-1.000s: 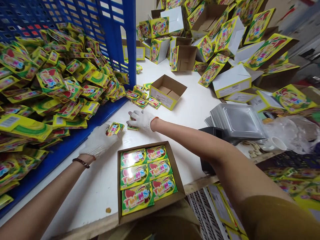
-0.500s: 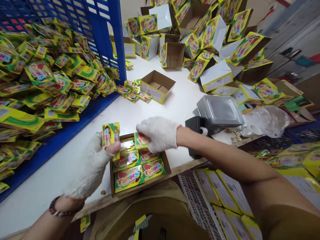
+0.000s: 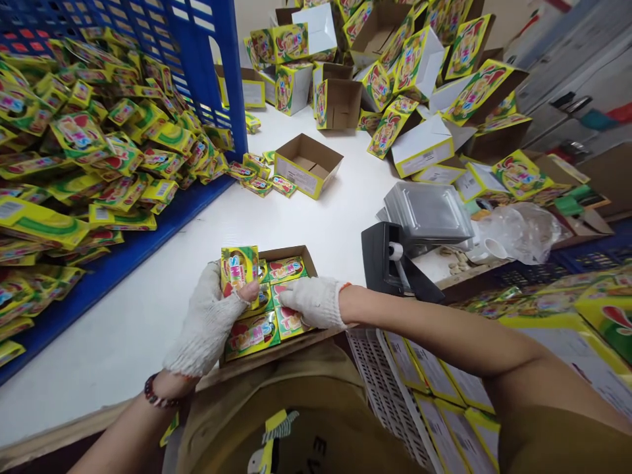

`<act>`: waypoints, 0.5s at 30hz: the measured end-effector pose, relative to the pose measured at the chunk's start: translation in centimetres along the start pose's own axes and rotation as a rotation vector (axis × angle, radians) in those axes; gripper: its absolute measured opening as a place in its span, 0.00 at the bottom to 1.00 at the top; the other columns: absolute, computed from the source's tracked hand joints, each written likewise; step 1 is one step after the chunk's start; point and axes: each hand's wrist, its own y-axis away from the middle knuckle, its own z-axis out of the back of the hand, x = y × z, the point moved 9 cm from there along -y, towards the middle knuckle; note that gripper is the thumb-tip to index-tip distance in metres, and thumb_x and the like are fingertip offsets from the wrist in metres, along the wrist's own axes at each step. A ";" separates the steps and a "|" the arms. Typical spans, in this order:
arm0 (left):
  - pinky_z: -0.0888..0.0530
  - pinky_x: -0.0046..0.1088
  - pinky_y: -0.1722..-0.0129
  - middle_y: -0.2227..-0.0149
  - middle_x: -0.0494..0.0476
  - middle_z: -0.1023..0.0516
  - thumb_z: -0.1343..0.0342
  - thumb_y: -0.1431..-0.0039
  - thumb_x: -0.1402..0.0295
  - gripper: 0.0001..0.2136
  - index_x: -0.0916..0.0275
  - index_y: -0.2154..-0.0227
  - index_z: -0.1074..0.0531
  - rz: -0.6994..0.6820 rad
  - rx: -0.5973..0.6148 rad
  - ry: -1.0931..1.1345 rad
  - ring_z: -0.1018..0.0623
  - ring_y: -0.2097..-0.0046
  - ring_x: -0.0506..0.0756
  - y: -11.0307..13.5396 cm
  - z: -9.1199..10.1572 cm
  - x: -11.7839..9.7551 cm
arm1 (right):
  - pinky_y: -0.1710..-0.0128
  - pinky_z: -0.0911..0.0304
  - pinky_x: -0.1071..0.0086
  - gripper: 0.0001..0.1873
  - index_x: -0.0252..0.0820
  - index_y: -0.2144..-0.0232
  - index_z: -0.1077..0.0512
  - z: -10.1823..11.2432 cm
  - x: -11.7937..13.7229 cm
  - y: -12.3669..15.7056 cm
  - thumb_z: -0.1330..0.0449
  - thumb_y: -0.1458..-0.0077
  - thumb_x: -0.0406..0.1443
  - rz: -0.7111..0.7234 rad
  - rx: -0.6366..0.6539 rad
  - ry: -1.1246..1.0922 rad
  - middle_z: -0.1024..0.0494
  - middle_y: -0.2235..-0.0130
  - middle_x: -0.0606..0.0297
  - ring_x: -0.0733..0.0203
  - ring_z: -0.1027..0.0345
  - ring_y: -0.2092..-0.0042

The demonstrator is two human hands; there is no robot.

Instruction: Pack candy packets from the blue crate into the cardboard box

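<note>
My left hand (image 3: pixel 207 322), in a white fingerless-thumb glove, is closed around a yellow-green candy box (image 3: pixel 239 270) held upright over the left side of an open cardboard carton (image 3: pixel 309 257). Rows of flat candy packs with "TWINS"-like lettering fill the carton, among them a front-left pack (image 3: pixel 254 331) and a back-right pack (image 3: pixel 288 268). My right hand (image 3: pixel 316 301), gloved too, rests on the packs at the carton's right side. Its fingers reach leftward over them, with nothing visibly gripped. The hands hide parts of the packs.
A blue crate (image 3: pixel 197 204) heaped with small candy boxes stands at left. Beyond lies an open carton (image 3: pixel 309 164) beside a few loose boxes. More cartons (image 3: pixel 340 105) pile up at the back. A black tape dispenser (image 3: pixel 382 260) and clear plastic trays (image 3: pixel 429 210) are at right.
My right hand has come down and nearer, off the back-right pack, which now lies flat in the carton. My left hand has shifted right with its candy box.
</note>
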 end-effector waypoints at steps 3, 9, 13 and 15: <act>0.21 0.38 0.57 0.51 0.59 0.24 0.34 0.53 0.50 0.33 0.61 0.47 0.34 0.004 0.012 -0.031 0.22 0.53 0.62 -0.1 -0.3 -0.4 | 0.59 0.32 0.62 0.17 0.37 0.49 0.30 -0.3 0.2 -0.5 0.40 0.42 0.33 0.026 0.015 0.034 0.26 0.51 0.51 0.48 0.27 0.52; 0.20 0.38 0.59 0.52 0.60 0.23 0.33 0.53 0.53 0.33 0.62 0.46 0.35 0.032 0.035 0.099 0.21 0.57 0.61 -0.4 -0.8 -0.4 | 0.60 0.31 0.61 0.19 0.37 0.49 0.30 -1.0 0.0 -1.0 0.39 0.43 0.32 0.026 -0.036 0.001 0.26 0.51 0.50 0.47 0.28 0.52; 0.20 0.38 0.59 0.55 0.60 0.22 0.32 0.55 0.55 0.34 0.63 0.47 0.36 0.038 0.037 0.171 0.20 0.57 0.61 -0.2 -1.1 -0.3 | 0.59 0.32 0.62 0.20 0.38 0.53 0.28 -0.9 -1.2 -1.2 0.33 0.50 0.31 -0.035 -0.088 -0.203 0.24 0.52 0.51 0.47 0.28 0.53; 0.21 0.39 0.57 0.55 0.60 0.22 0.33 0.54 0.57 0.33 0.63 0.47 0.36 0.023 0.045 0.201 0.20 0.57 0.61 -0.1 -1.3 -0.4 | 0.60 0.32 0.64 0.19 0.39 0.52 0.29 0.3 -2.3 -1.1 0.35 0.46 0.34 -0.089 -0.193 -0.399 0.22 0.56 0.56 0.52 0.27 0.57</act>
